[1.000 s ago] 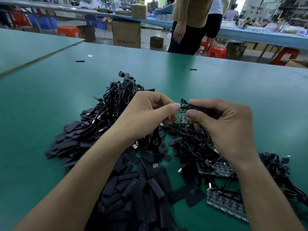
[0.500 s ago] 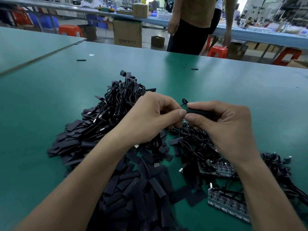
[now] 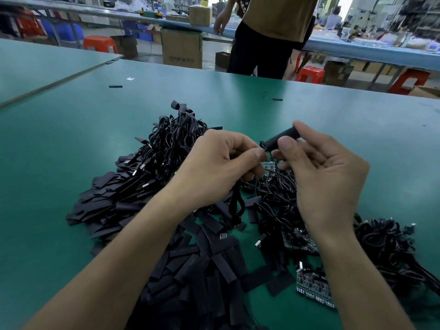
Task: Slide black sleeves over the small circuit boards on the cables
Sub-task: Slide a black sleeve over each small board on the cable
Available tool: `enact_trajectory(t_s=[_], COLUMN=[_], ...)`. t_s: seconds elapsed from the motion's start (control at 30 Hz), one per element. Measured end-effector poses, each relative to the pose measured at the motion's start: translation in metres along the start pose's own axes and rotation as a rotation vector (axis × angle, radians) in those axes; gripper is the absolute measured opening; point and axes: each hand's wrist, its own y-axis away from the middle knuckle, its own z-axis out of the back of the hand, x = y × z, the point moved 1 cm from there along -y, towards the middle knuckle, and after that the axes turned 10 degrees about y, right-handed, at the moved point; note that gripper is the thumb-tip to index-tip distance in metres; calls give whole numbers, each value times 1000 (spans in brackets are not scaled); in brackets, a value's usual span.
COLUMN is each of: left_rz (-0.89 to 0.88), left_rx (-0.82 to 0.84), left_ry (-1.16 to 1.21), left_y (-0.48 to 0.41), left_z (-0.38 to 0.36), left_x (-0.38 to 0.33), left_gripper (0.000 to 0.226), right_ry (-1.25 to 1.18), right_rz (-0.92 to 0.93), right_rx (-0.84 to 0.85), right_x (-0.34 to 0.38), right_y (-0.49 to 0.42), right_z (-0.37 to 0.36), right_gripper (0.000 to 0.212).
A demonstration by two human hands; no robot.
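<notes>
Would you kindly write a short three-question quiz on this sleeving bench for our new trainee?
1. True or false: the right hand pinches a black sleeve held up off the table.
2. Where does the heap of loose flat sleeves lie? A: at the near side, beneath the forearms. B: at the far edge. C: on the floor.
3. Fill in: the left hand grips a thin black ____.
Key: 1 true; 2 A; 3 cable.
</notes>
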Motion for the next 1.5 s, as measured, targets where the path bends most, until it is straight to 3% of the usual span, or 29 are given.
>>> enact_trajectory(t_s=[0.3,0.6,0.73,0.9,1.0,1.13,1.23,1.4,1.5], left_rz=[-39,-32,127,70,40,-25,-69,62,30], left_rx=[-35,5,168,99,-10,-399,-633,-655,-629], left_ry=[-20,4,-116,-184,-227,-317,-444,-369,-410], left_y=[0,2,2,1,-1,-9,-10,-10,-10], left_z=[-3,-6,-1,-1,6,30,47,59,56], left_x=[2,-3,3,2,-1,0,3,17,19], left_gripper=[15,7,33,16,8,4,19,57,59], right_ry=[84,-16,-165,-183,17,513,807,1035,1182], right_rz=[16,-34,-145,-144,-166,-181,-152,-176,-173], right_rx=[69,79,-12,3,25,167,363,565,640], right_x=[0,5,6,7,-3,-26,-35,-37,-39], right_y=[5,-3,-10,-13,-14,-15,-9,7,10], right_z=[-6,1,12,14,16,20,15,3,-2], right_gripper=[44,24,21,18,16,27,27,28,32])
